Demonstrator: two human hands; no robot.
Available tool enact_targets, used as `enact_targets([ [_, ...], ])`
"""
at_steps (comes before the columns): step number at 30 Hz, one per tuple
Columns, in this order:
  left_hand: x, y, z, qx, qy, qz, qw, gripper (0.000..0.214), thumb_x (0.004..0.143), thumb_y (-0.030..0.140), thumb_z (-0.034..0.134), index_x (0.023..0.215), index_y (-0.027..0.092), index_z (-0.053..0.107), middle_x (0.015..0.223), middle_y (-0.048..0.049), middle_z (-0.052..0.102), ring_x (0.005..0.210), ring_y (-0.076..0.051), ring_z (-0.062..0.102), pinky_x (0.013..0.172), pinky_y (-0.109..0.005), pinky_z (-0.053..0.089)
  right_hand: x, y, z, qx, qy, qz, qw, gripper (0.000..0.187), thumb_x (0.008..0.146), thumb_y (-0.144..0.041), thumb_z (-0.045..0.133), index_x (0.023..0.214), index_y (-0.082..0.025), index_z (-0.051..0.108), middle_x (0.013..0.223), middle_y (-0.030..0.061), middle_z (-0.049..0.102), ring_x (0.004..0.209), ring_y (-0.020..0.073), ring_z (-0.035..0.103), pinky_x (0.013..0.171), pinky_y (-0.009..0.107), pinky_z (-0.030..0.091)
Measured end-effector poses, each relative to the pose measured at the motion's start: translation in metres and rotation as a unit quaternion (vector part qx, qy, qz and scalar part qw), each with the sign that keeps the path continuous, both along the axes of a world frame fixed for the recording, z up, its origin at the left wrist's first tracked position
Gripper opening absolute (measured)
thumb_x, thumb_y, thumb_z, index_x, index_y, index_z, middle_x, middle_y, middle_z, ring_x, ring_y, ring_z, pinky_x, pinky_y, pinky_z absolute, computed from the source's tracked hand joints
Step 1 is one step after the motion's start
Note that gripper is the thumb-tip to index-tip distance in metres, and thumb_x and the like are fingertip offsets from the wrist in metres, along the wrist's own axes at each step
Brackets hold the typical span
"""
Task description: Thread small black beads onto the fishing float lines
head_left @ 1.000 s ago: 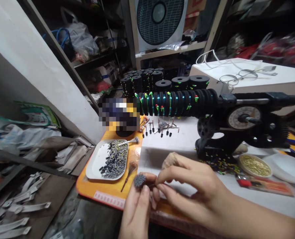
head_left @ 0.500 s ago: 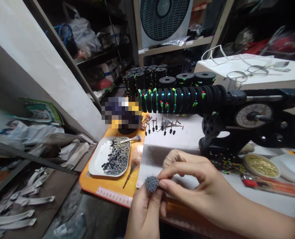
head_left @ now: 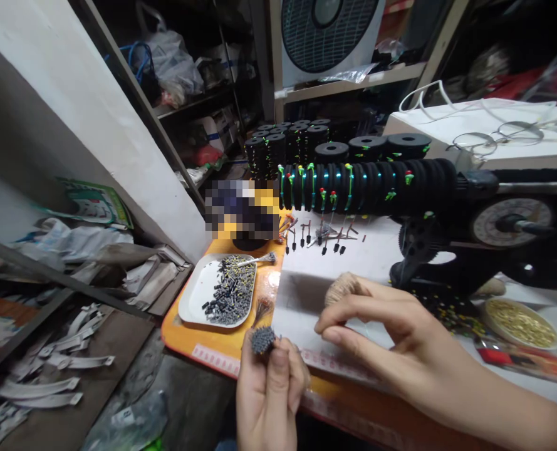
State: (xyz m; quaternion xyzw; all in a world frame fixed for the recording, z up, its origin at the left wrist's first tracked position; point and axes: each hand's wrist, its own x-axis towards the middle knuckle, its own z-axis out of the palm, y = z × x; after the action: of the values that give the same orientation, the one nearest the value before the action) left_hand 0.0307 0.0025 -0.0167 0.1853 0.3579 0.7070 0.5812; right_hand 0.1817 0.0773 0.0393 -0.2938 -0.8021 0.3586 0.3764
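My left hand (head_left: 273,382) is closed round a bundle of thin stems with grey tips (head_left: 262,341), held upright at the table's front edge. To its right, my right hand (head_left: 391,326) hovers over the white sheet with thumb and forefinger pinched together. Whatever may be between those fingertips is too small to make out. A beige wrap (head_left: 341,291) covers one of its fingers. Beyond the left hand, a white tray (head_left: 191,299) bears many small grey, black and yellow pieces. A second bundle of thin stems (head_left: 262,310) lies beside the tray.
A machine (head_left: 513,222) carries a row of black foam spools (head_left: 367,185) wound with line and green beads; short black weights hang below. More foam spools (head_left: 332,151) stand behind. At right are a bowl of gold pieces (head_left: 520,322) and glasses (head_left: 494,138) on a white box.
My hands have come apart: the left, with the bundle, is lower and to the left of the right hand, whose fingertips have left the bundle. The camera view has shifted a little.
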Motion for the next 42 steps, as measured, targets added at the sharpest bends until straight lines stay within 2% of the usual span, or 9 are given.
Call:
enact_targets([
  [4, -0.002, -0.002, -0.001, 0.005, -0.003, -0.003, 1.0, 0.032, 0.086, 0.039, 0.075, 0.07, 0.021, 0.054, 0.052, 0.0076, 0.039, 0.052, -0.009, 0.031, 0.054, -0.018, 0.034, 0.0, -0.001, 0.004, -0.015, -0.008, 0.0, 1.0, 0.016, 0.097, -0.015, 0.058, 0.087, -0.022, 0.069, 0.081, 0.0001, 0.06, 0.076, 0.0131, 0.057, 0.067, 0.024, 0.046],
  [9, -0.001, 0.001, -0.003, 0.063, 0.012, -0.035, 0.997, 0.036, 0.094, 0.041, 0.063, 0.067, 0.021, 0.051, 0.051, 0.0085, 0.029, 0.05, -0.01, 0.023, 0.05, -0.019, 0.026, -0.001, -0.002, 0.003, -0.034, -0.006, 0.007, 0.999, 0.016, 0.098, -0.019, 0.059, 0.086, -0.022, 0.069, 0.082, 0.0008, 0.061, 0.075, 0.0139, 0.057, 0.066, 0.025, 0.046],
  [18, -0.003, 0.003, -0.002, 0.076, -0.01, -0.083, 0.994, 0.035, 0.095, 0.04, 0.062, 0.068, 0.02, 0.053, 0.053, 0.0085, 0.031, 0.049, -0.009, 0.023, 0.048, -0.021, 0.022, -0.001, -0.003, 0.003, -0.055, -0.004, 0.022, 0.998, 0.016, 0.098, -0.017, 0.059, 0.086, -0.022, 0.069, 0.083, -0.0004, 0.06, 0.077, 0.0126, 0.058, 0.069, 0.024, 0.046],
  [24, -0.003, 0.004, -0.002, 0.101, -0.031, -0.082, 0.991, 0.027, 0.098, 0.036, 0.059, 0.076, 0.021, 0.063, 0.052, 0.0089, 0.029, 0.047, -0.008, 0.021, 0.047, -0.02, 0.022, -0.001, 0.001, 0.002, -0.026, 0.0, 0.006, 1.0, 0.015, 0.097, -0.016, 0.059, 0.087, -0.022, 0.068, 0.083, -0.0009, 0.06, 0.077, 0.012, 0.057, 0.069, 0.023, 0.045],
  [31, -0.003, 0.005, 0.003, 0.082, -0.038, -0.089, 0.992, 0.033, 0.094, 0.039, 0.064, 0.068, 0.019, 0.058, 0.051, 0.0087, 0.03, 0.047, -0.008, 0.021, 0.047, -0.02, 0.022, -0.001, -0.003, 0.003, -0.033, 0.004, 0.005, 0.999, 0.016, 0.097, -0.016, 0.06, 0.085, -0.022, 0.07, 0.081, -0.0011, 0.061, 0.075, 0.0116, 0.057, 0.067, 0.022, 0.046],
  [34, 0.0, 0.004, 0.003, 0.061, -0.044, -0.076, 0.994, 0.03, 0.092, 0.04, 0.068, 0.071, 0.02, 0.062, 0.05, 0.0096, 0.03, 0.046, -0.007, 0.019, 0.047, -0.019, 0.022, -0.003, -0.004, 0.002, -0.032, 0.007, 0.007, 0.999, 0.016, 0.095, -0.015, 0.062, 0.084, -0.022, 0.072, 0.08, -0.0006, 0.061, 0.074, 0.0114, 0.058, 0.067, 0.021, 0.047],
  [38, 0.005, 0.002, 0.004, 0.022, -0.065, -0.051, 0.996, 0.021, 0.084, 0.041, 0.077, 0.08, 0.022, 0.071, 0.047, 0.0121, 0.027, 0.045, -0.004, 0.016, 0.048, -0.016, 0.024, -0.005, -0.005, -0.002, 0.026, 0.035, 0.03, 0.999, 0.013, 0.093, -0.015, 0.067, 0.089, -0.019, 0.079, 0.076, 0.0021, 0.06, 0.07, 0.0122, 0.059, 0.059, 0.02, 0.048],
  [42, 0.009, 0.0, 0.007, -0.039, -0.071, -0.033, 0.996, 0.026, 0.075, 0.04, 0.086, 0.084, 0.02, 0.072, 0.048, 0.013, 0.031, 0.044, -0.002, 0.019, 0.047, -0.014, 0.027, -0.005, -0.005, -0.004, 0.117, 0.029, 0.021, 0.992, 0.013, 0.093, -0.018, 0.067, 0.095, -0.016, 0.08, 0.075, 0.0049, 0.06, 0.067, 0.0138, 0.057, 0.054, 0.021, 0.047],
])
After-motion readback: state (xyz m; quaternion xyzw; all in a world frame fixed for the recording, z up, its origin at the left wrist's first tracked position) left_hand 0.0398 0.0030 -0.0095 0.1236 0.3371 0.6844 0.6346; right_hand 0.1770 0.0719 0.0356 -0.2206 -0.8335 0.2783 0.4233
